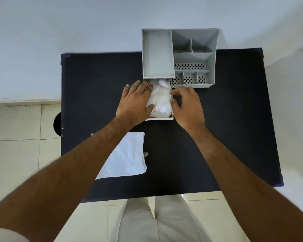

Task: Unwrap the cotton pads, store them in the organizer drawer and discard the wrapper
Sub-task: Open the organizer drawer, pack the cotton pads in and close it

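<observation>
A grey organizer stands at the back of the dark table, its drawer pulled out toward me. White cotton pads fill the drawer. My left hand lies flat over the drawer's left side, fingers spread, thumb touching the pads. At the drawer's right wall my right hand curls its fingers on the rim beside the pads. The empty white wrapper lies flat on the table near the front left, partly under my left forearm.
The dark table stands against a pale wall. The organizer has several open compartments with perforated floors. A tiled floor shows on the left, with a dark round object at the table's left edge.
</observation>
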